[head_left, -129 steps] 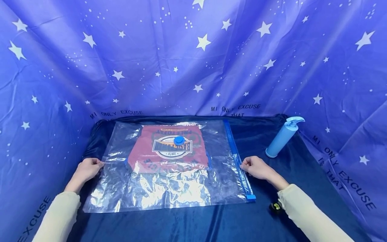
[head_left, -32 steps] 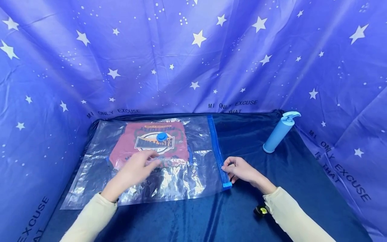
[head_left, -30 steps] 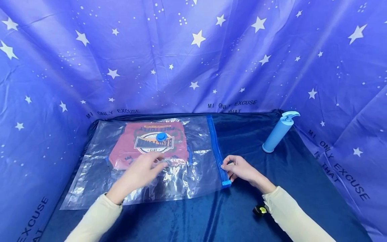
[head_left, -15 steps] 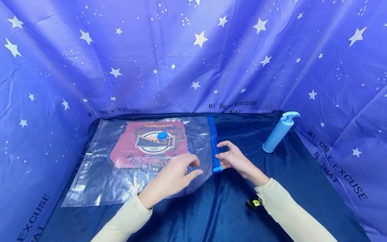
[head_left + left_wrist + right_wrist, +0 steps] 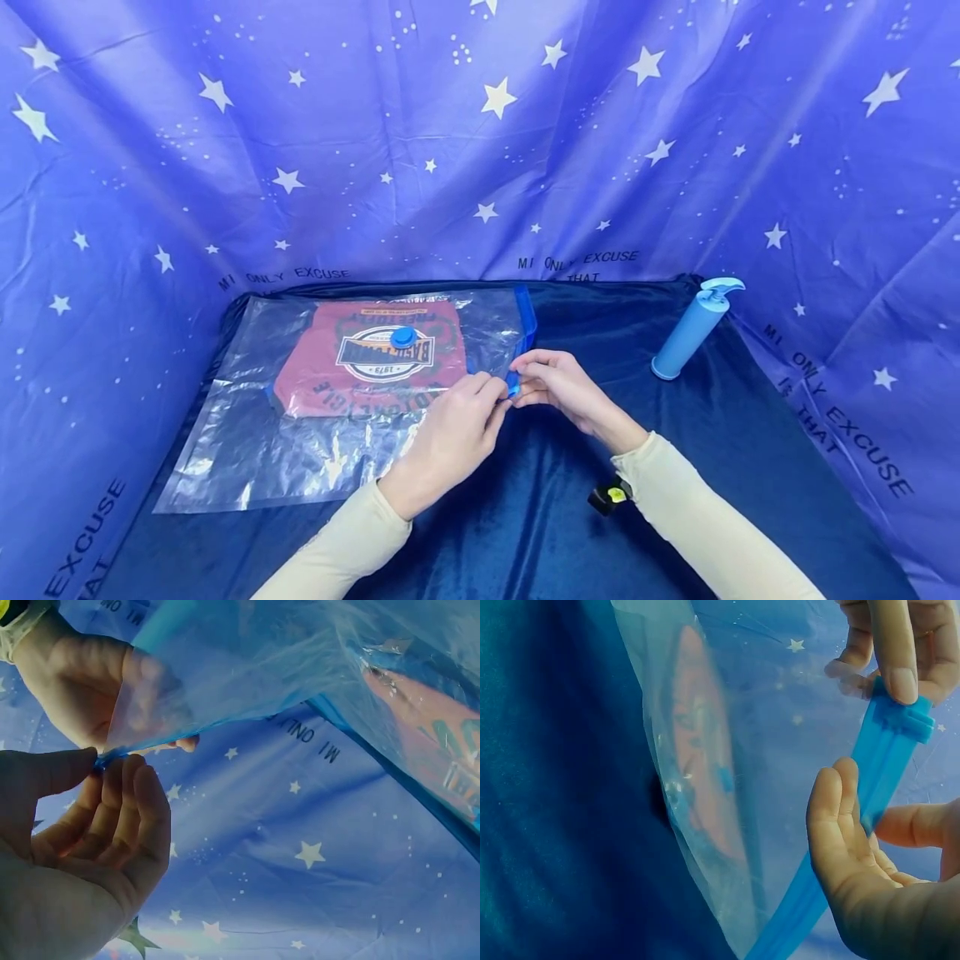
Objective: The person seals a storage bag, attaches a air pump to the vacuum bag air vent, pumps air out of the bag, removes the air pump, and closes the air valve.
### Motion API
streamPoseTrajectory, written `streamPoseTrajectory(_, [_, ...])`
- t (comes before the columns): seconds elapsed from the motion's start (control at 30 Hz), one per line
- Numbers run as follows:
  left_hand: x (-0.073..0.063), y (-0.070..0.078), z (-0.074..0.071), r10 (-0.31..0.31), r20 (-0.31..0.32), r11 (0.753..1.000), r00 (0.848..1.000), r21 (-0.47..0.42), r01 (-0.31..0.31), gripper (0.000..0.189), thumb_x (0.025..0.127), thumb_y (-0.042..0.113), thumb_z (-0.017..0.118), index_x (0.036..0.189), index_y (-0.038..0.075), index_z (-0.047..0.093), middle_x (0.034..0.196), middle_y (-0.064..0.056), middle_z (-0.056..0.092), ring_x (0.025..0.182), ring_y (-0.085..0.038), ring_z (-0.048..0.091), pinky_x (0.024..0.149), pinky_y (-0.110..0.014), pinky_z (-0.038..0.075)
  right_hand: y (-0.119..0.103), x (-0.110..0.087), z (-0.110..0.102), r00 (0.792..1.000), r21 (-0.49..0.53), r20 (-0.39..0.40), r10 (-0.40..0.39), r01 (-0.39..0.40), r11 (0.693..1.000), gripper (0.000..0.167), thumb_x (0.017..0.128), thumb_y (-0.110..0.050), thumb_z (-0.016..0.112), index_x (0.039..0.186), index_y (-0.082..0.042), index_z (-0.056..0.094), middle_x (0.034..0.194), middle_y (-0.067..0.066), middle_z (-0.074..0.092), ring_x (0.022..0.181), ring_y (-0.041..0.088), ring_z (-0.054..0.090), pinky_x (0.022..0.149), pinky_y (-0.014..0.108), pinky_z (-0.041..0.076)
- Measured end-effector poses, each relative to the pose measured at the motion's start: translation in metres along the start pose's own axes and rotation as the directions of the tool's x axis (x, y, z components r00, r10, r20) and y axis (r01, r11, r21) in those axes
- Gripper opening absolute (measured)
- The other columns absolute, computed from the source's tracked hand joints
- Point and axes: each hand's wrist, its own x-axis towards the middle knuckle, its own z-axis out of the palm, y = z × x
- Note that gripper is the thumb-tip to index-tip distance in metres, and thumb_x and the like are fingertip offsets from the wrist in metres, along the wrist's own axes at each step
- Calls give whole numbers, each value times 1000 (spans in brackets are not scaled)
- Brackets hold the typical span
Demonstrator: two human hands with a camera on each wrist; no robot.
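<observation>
A clear vacuum storage bag (image 5: 300,454) with a blue zip strip (image 5: 527,315) lies on the table, its near right corner lifted. Folded inside is a pink printed garment (image 5: 307,367), under a round blue valve (image 5: 403,337). My left hand (image 5: 453,433) pinches the bag's corner at the end of the strip. In the right wrist view its fingertip sits on a blue zip slider (image 5: 904,718). Just beyond, my right hand (image 5: 573,392) holds the strip between thumb and fingers, close to the left hand. The left wrist view shows the right hand (image 5: 86,686) partly behind clear plastic.
A light blue hand pump (image 5: 690,333) stands at the right back of the table, which has a dark blue cloth (image 5: 540,533). A purple curtain with stars (image 5: 420,125) hangs around the back and sides. A black device (image 5: 609,497) is at the right wrist.
My left hand has left the bag's left edge and come across to the strip's near end. The bag shifted left, and its near right corner is now raised. My right hand moved left with the strip.
</observation>
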Motion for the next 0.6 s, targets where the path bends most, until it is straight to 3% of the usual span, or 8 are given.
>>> streamPoseTrajectory(0.07, [1, -1, 1, -9, -15, 1000, 1000, -1, 9, 10, 95, 0, 74, 95, 8, 66, 86, -1, 62, 75, -15, 59, 65, -30, 53, -1, -1, 0, 1000, -25, 1, 3, -3, 1000, 28, 108, -4, 50, 126, 17, 56, 90, 11, 71, 69, 14, 69, 66, 27, 59])
streamPoseTrajectory(0.17, [4, -3, 2, -17, -21, 1000, 1000, 6, 17, 10, 96, 0, 72, 94, 7, 64, 85, -2, 61, 75, -16, 58, 65, -31, 52, -4, -6, -1, 999, -161, 2, -50, 49, 986, 25, 108, -10, 55, 122, 10, 61, 85, 9, 68, 59, 12, 57, 55, 23, 48])
streamPoseTrajectory(0.23, [6, -3, 1, -23, -21, 1000, 1000, 6, 24, 10, 97, 1, 70, 94, 7, 63, 85, -3, 60, 74, -17, 58, 64, -31, 52, -6, -11, 0, 987, -316, 15, -157, 154, 936, 21, 106, -11, 60, 120, 4, 66, 88, 9, 66, 61, 13, 53, 55, 23, 43])
streamPoseTrajectory(0.3, [7, -2, 1, -33, -21, 999, 999, 1, 33, 9, 99, 1, 69, 95, 6, 63, 85, -3, 60, 73, -17, 58, 64, -31, 52, -7, -17, 0, 951, -482, 60, -303, 293, 825, 20, 104, -11, 66, 120, -1, 70, 95, 8, 65, 67, 16, 52, 57, 27, 43])
streamPoseTrajectory(0.37, [8, -2, 0, -45, -14, 999, 999, -8, 45, 9, 99, 1, 70, 95, 6, 63, 84, -3, 60, 72, -16, 57, 63, -31, 52, -10, -23, 0, 898, -605, 132, -419, 408, 683, 23, 102, -11, 70, 124, -7, 72, 109, 6, 64, 82, 19, 56, 64, 31, 46])
streamPoseTrajectory(0.47, [8, -1, -2, -62, -3, 998, 998, -27, 62, 8, 99, 0, 71, 97, 4, 64, 85, -4, 61, 72, -16, 58, 64, -31, 52, -13, -28, 1, 818, -700, 257, -515, 525, 484, 28, 100, -11, 74, 128, -11, 73, 125, 5, 61, 106, 24, 56, 81, 41, 50])
streamPoseTrajectory(0.6, [9, 0, -3, -62, 7, 997, 998, -38, 62, 8, 98, -2, 71, 97, 2, 65, 87, -6, 63, 74, -17, 60, 65, -31, 54, -15, -28, 2, 749, -746, 365, -553, 590, 307, 22, 100, -9, 74, 122, -12, 76, 128, 7, 61, 118, 27, 53, 96, 49, 46])
